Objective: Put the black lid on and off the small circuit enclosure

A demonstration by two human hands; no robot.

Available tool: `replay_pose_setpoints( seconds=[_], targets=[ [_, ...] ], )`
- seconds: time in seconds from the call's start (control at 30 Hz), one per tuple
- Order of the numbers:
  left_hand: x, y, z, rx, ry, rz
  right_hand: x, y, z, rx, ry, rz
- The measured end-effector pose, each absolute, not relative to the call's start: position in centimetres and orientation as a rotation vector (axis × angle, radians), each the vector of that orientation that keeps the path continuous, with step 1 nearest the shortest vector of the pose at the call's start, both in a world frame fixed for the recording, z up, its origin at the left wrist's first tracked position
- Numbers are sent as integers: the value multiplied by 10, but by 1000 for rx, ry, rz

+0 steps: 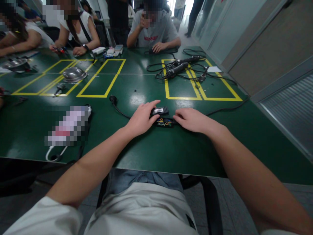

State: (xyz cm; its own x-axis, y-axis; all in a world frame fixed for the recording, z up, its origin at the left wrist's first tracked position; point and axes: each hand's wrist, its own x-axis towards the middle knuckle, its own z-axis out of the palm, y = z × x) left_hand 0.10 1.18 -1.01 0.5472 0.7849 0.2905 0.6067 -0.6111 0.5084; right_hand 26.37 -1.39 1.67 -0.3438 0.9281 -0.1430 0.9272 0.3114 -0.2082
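Observation:
A black power adapter lies opened on the green table in front of me. Its lower half (165, 123) shows a circuit board with yellow ring-shaped parts, and its labelled cover (160, 111) lies just behind it. My left hand (143, 118) is around the left end of these pieces, thumb by the board half and index finger stretched past the cover; its other fingers are partly hidden. At the right end, my right hand (189, 120) has its fingers curled together at the cable by the case. A black plug (112, 100) on a cord lies to the left.
A blurred-out pouch or phone-like item (69, 125) with a white loop lies at left. Yellow tape rectangles mark the table (137, 150). Farther back are tangled black cables with dark cylindrical tools (177, 69) and a metal bowl (74, 74). Several people sit across the table.

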Motion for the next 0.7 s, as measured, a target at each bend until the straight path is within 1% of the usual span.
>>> replay_pose_setpoints(
  seconds=[0.17,0.27,0.33,0.4,0.47,0.6,0.7],
  targets=[
    [1,13,-4,2443,1285,569,271,-12,18,-1740,-2573,467],
    [2,6,7,2432,1465,502,273,-12,21,-1726,-2589,510],
    [3,3,16,2461,1583,296,272,-14,23,-1768,-2577,555],
    [3,1,22,2491,1598,67,270,-16,24,-1817,-2553,587],
    [4,0,25,2534,1577,-52,267,-17,24,-1833,-2533,578],
    [5,0,23,2579,1567,-76,266,-18,24,-1812,-2516,552],
    [4,1,24,2544,1562,-30,268,-18,28,-1794,-2504,554]
  ],
)
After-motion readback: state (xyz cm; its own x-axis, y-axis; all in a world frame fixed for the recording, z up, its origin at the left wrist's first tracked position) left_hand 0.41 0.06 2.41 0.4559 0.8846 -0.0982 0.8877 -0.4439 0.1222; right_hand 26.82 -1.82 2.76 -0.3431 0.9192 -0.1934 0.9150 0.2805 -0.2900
